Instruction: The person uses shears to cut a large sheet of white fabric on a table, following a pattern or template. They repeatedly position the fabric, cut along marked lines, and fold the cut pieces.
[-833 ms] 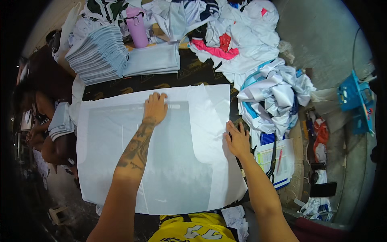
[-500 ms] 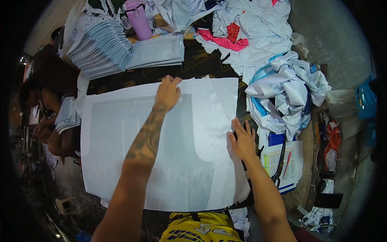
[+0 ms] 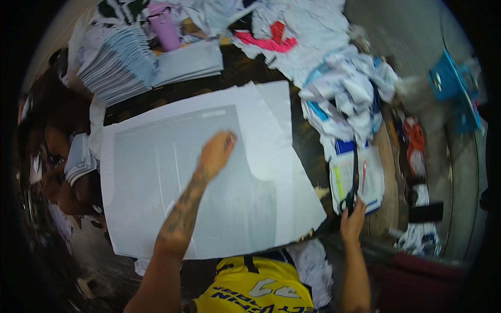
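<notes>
A large white sheet point(image 3: 271, 120) with a pale grey garment-pattern shape point(image 3: 172, 156) lies flat in front of me. My left hand point(image 3: 218, 151) is over the grey shape near its upper right part, fingers curled together; whether anything is inside them is hidden. A second white layer shows along the sheet's right side, set at a slant. To the right, my right hand point(image 3: 354, 221) grips the handles of black scissors point(image 3: 355, 177), whose blades point away over some printed papers point(image 3: 373, 180).
Folded pale cloth point(image 3: 190, 62) and a tall fanned stack point(image 3: 120, 68) lie beyond the sheet, beside a purple bottle point(image 3: 165, 28). Crumpled white fabric point(image 3: 339, 88) heaps at the right. A blue basket point(image 3: 451, 81) hangs farther right. Another person point(image 3: 57, 141) sits at the left.
My right hand has left the sheet's right edge and taken hold of the scissors. My left hand has drawn back from the far edge toward me. The sheet's layers have shifted apart at the right.
</notes>
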### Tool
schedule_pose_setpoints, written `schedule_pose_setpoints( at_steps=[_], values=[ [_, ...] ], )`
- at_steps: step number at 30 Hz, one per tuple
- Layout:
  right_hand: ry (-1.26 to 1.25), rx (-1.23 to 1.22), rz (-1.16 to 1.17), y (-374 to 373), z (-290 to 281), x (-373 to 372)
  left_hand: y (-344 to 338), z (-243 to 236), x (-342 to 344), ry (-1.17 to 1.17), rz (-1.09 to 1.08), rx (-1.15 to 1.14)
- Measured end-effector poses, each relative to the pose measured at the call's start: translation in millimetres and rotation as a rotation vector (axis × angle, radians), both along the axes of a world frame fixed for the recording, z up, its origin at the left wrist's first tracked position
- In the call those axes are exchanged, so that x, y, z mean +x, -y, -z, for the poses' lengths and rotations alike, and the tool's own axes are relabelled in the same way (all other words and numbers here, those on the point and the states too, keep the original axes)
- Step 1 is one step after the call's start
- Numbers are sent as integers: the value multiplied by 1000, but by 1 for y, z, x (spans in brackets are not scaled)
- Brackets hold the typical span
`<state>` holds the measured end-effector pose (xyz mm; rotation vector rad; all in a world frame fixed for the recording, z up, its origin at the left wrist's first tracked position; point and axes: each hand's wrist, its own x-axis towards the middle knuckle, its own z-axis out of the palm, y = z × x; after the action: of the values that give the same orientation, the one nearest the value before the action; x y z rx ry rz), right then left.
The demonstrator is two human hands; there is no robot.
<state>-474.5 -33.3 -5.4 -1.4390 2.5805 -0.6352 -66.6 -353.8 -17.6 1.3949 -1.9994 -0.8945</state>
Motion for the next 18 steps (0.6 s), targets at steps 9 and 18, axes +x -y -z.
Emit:
schedule_pose_setpoints(
  at_steps=[9,18],
  values=[
    [1130,67,194,-29,-52,-37,-265,7,10,161,567,-48],
    [1266,615,-76,-255,-71,173,-261,16,4,33,473,-43]
  ],
)
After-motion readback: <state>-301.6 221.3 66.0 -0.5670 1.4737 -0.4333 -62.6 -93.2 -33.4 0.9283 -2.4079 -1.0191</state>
